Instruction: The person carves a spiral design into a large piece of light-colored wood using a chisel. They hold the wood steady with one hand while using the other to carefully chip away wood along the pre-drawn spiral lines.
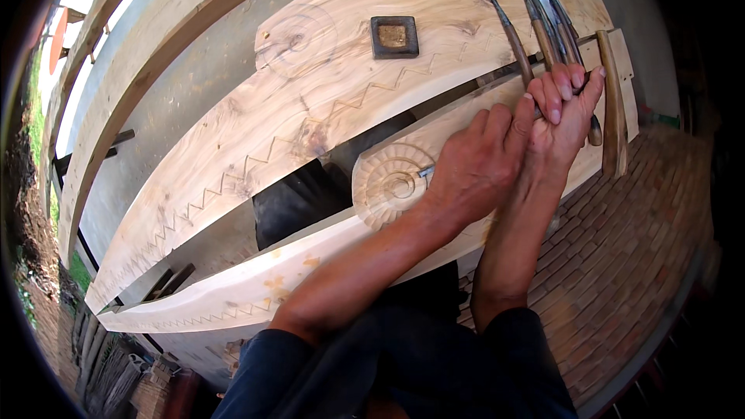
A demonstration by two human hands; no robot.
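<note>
My left hand is closed around a carving chisel, whose short metal tip shows beyond my fist. That tip rests on a round carved rosette with a spiral centre and scalloped rays, cut into the end of a curved pale board. Against the left hand lies my right hand, palm turned up, fingers curled and thumb stretched out. It appears to grip the rear of the same chisel, though the handle is mostly hidden between the hands. Several wood-handled chisels lie just beyond my right hand.
A wider board with a pencilled zigzag and circle lies beyond, across a dark gap. On it sits a small square dark dish. A wooden mallet or bar lies at the right. Curved timber stands left; brick paving is below.
</note>
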